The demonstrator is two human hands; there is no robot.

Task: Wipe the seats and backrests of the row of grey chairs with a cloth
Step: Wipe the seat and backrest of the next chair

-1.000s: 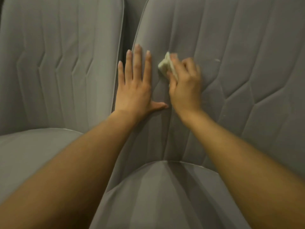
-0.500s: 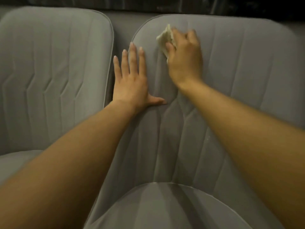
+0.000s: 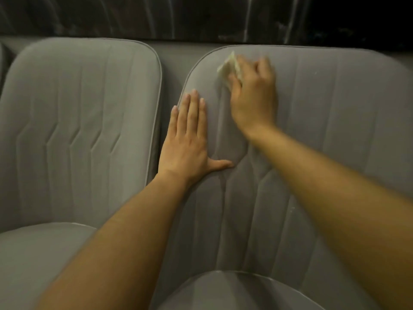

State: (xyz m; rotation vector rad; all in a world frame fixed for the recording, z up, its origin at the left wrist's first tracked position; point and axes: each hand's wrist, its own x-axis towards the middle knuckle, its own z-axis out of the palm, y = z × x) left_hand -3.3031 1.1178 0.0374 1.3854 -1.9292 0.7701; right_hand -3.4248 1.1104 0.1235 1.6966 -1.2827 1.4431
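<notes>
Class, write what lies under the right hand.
A pale cloth pokes out from under the right hand, against the right chair's backrest. The rest of the cloth is covered by that hand.

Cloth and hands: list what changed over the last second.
The right hand carried the cloth up the backrest, from level with the fingertips of the left hand to near the top edge. Its grip on the cloth held. The left hand stayed flat against the backrest's left edge, fingers straight.
</notes>
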